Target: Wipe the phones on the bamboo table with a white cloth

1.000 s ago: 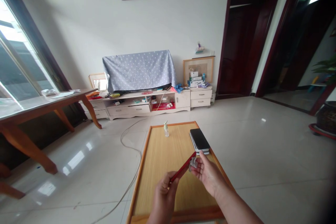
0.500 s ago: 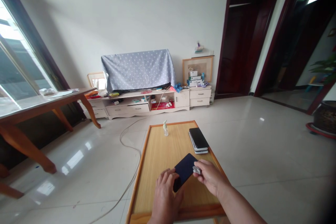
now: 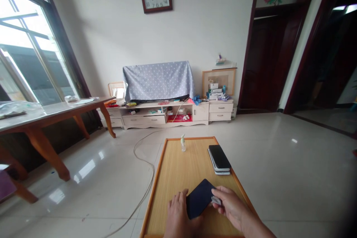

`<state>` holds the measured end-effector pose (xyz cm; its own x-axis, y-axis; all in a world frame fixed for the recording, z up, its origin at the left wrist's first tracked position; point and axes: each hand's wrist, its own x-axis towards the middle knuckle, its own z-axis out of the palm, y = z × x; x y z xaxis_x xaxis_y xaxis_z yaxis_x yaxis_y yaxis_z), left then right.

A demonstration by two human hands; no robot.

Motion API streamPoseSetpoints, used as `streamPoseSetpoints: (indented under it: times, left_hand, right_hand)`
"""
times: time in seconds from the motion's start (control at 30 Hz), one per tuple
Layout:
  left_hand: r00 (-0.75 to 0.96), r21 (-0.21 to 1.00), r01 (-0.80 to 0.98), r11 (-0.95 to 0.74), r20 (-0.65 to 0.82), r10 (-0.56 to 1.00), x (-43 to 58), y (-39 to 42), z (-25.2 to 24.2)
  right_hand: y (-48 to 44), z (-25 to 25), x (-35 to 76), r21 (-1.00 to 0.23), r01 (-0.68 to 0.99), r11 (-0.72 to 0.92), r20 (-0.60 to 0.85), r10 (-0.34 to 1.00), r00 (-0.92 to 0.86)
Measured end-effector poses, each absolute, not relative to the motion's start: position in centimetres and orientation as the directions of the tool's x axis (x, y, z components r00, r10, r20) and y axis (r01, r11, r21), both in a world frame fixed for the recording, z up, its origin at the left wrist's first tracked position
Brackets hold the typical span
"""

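Observation:
A flat dark-blue slab with rounded corners, like a phone or small tablet (image 3: 199,200), is tilted above the near end of the small wooden table (image 3: 173,178). My left hand (image 3: 180,214) grips its left and lower edge, fingers bent and thumb beneath. Pinched between the thumb and fingers of my right hand (image 3: 230,204) is a small grey-white wad (image 3: 216,200), perhaps cloth or tissue, at the slab's right edge. Farther along the table stand a clear pump bottle (image 3: 183,145) with a pale green top and a stack of flat black and white devices (image 3: 219,159).
A raised rim borders the table. A cable (image 3: 152,178) snakes over the tiled floor to its left. Against the wall, a white cabinet (image 3: 200,113) carries a cloth-covered object (image 3: 158,81) and small boxes. At left stands a larger wooden table (image 3: 55,111).
The view has tilted up and turned left, so everything sits lower and further right. My left fingers have shifted off the slab's face to its left edge; the right hand still pinches the wad.

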<state>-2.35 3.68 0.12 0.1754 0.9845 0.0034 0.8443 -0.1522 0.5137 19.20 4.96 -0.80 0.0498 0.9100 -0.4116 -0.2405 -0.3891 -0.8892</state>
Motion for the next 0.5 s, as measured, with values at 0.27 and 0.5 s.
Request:
streamPoseSetpoints:
  times: [0.27, 0.5]
  left_hand:
    - [0.172, 0.479, 0.863, -0.160, 0.021, 0.985, -3.2, 3.8, 0.9]
    - [0.184, 0.468, 0.867, -0.174, 0.025, 0.983, -3.1, 3.7, 1.5]
  right_hand:
    - [5.0, -1.8, 20.7, -0.947, -0.074, -0.312, -0.320, 0.931, 0.177]
    - [4.5, -0.4, 19.7, -0.980, 0.021, -0.198, -0.191, 0.966, 0.176]
